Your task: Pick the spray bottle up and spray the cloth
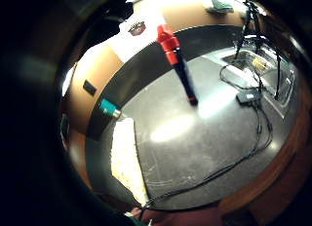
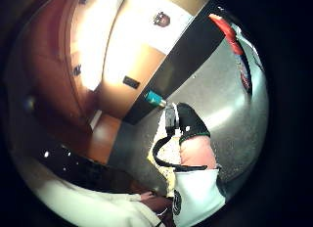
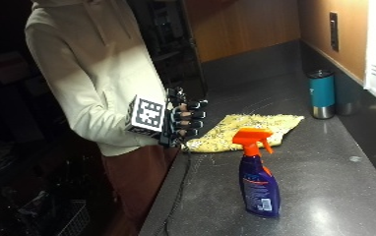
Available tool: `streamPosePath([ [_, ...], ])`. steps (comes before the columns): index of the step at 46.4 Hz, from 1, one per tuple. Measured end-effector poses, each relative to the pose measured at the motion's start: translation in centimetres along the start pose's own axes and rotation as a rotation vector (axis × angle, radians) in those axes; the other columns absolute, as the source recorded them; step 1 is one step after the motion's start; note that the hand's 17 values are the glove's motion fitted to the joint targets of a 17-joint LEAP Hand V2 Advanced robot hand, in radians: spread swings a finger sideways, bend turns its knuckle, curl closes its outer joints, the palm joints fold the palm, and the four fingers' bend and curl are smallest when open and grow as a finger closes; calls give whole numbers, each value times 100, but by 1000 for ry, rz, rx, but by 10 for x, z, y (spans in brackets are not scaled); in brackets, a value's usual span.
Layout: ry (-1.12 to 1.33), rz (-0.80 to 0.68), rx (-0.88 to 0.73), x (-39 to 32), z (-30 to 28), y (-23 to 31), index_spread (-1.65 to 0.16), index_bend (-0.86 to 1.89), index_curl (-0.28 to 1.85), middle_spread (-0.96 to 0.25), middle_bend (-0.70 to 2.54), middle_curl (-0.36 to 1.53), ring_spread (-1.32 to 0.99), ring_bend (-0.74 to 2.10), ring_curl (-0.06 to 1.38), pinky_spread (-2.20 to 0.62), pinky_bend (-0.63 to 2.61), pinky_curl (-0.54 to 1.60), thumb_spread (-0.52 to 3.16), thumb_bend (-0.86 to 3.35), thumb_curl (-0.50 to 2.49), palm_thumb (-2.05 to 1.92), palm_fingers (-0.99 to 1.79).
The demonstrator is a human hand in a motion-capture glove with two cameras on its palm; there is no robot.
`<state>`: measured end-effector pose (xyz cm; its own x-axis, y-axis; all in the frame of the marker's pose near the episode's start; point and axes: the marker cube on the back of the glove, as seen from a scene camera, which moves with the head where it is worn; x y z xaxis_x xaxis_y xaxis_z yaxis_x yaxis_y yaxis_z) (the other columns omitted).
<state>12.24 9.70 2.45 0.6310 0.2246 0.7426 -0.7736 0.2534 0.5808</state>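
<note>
A purple spray bottle (image 3: 259, 182) with an orange trigger head stands upright on the dark counter (image 3: 345, 147). It also shows in the little finger side palm view, spray bottle (image 1: 179, 65). A yellow cloth (image 3: 247, 130) lies flat on the counter beyond the bottle; cloth (image 1: 124, 153) lies by the counter's edge. My gloved right hand (image 3: 183, 119) hovers at the counter's front edge, beside the cloth and apart from the bottle. Its fingers are loosely curled and hold nothing. The thumb (image 2: 191, 122) shows in the thumb side palm view.
A teal tumbler (image 3: 322, 93) stands against the back wall past the cloth. A black cable (image 3: 178, 196) runs along the counter's front edge. A sink (image 1: 258, 65) and tripod legs lie beyond the bottle. A wall outlet (image 3: 333, 30) sits above the counter.
</note>
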Motion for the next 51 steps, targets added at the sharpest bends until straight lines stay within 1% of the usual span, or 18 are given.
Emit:
streamPosePath([
  [11, -97, 155, 93, 31, 15, -17, -28, 10, 21, -1, 24, 36, 1, 38, 30, 17, 35, 37, 105, -2, 43, 75, 32],
  [15, -136, 220, 210, 46, 27, -29, -27, 10, 21, 0, 21, 35, 1, 39, 31, 16, 38, 38, 104, -2, 43, 75, 29],
  [18, -175, 313, 293, 56, 38, -39, -27, 10, 21, 0, 20, 35, 2, 39, 31, 16, 39, 38, 103, -2, 44, 75, 25],
  [23, -229, 388, 300, 69, 54, -43, -26, 10, 20, 0, 20, 36, 2, 40, 31, 16, 40, 38, 100, -3, 44, 74, 23],
  [27, -275, 496, 357, 77, 66, -62, -26, 10, 20, 0, 20, 36, 3, 41, 32, 16, 41, 38, 97, -3, 44, 74, 21],
  [30, -300, 539, 368, 83, 75, -75, -26, 11, 19, 0, 21, 36, 3, 41, 32, 16, 41, 38, 96, -3, 44, 74, 20],
  [41, -308, 627, 374, 97, 98, -120, -26, 11, 19, 0, 21, 37, 2, 43, 32, 16, 42, 37, 91, -3, 43, 75, 20],
  [51, -266, 654, 380, 99, 104, -140, -28, 14, 20, -2, 28, 38, 0, 45, 32, 15, 38, 35, 88, -3, 42, 74, 35],
])
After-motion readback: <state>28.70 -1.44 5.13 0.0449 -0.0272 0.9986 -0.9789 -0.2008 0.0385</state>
